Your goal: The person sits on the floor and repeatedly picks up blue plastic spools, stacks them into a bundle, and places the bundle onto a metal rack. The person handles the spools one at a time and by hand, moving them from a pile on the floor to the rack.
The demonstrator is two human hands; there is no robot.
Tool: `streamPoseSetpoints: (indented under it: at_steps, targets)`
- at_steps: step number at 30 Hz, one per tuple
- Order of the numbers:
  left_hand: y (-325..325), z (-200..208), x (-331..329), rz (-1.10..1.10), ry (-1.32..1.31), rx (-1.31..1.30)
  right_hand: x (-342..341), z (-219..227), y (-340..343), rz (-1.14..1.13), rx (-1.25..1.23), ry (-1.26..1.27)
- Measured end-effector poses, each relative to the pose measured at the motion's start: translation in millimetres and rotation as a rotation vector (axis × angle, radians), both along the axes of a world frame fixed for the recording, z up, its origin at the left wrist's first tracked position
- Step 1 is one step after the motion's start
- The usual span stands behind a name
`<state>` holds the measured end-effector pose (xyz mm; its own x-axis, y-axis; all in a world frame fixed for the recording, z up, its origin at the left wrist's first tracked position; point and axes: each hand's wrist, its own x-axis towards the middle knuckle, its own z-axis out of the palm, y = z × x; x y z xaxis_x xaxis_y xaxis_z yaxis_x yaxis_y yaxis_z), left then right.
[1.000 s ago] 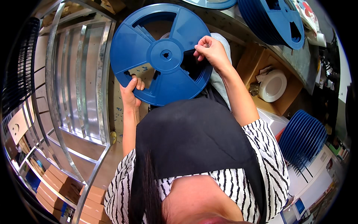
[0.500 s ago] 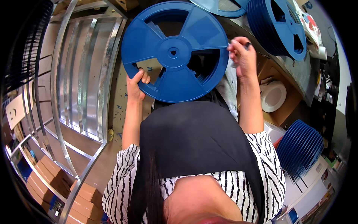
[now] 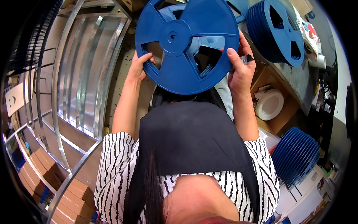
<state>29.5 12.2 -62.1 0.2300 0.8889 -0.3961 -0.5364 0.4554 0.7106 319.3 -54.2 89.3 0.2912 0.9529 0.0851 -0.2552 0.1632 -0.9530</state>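
Note:
A large blue plastic reel (image 3: 174,37), with a round hub and wedge-shaped openings, is held up in front of my black apron (image 3: 194,138). My left hand (image 3: 139,68) is closed on its lower left rim, the thumb on the face by an opening. On the right rim, my right hand (image 3: 240,72) grips with the thumb on the face and the fingers behind. A small dark and shiny piece (image 3: 247,59) sits at the fingers of that hand; its kind is unclear. Further blue reel parts show through the openings, partly hidden.
A stack of blue reels (image 3: 278,30) stands on the grey worktable (image 3: 304,82) at the far right. Below it, a cardboard box (image 3: 288,108) holds white rings (image 3: 269,104). More blue discs (image 3: 298,153) stand in a row lower right. At left are a metal frame (image 3: 97,74) and brown boxes (image 3: 76,201).
My right hand has closed on the reel's right rim, where it was just beside it before. The reel has moved up and slightly right, with my left hand still on it.

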Motion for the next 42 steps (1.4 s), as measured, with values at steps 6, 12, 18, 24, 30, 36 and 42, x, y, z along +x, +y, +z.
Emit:
streamPoseSetpoints:
  at_steps: [6,12,18,24,30,36,42]
  targets:
    - [4,51,18,-0.051,-0.111,-0.283,-100,84,0,0.708,0.436,-0.387]
    - [-8,68,13,-0.106,0.147,-0.092,-104,22,-13,0.927,-0.012,-0.296]
    - [-19,52,27,0.04,0.135,-0.006,-99,14,-38,0.804,-0.04,-0.513]
    - [-24,34,36,-0.016,0.316,-0.061,-135,35,-28,0.961,0.047,-0.637]
    - [-28,42,47,-0.002,0.351,-0.065,-152,51,-14,1.006,0.254,-1.04]
    - [-23,20,52,0.108,0.398,-0.024,-170,58,-17,0.986,0.439,-1.342]
    - [-30,40,51,0.097,0.274,-0.044,-174,69,-25,1.048,0.451,-1.425]
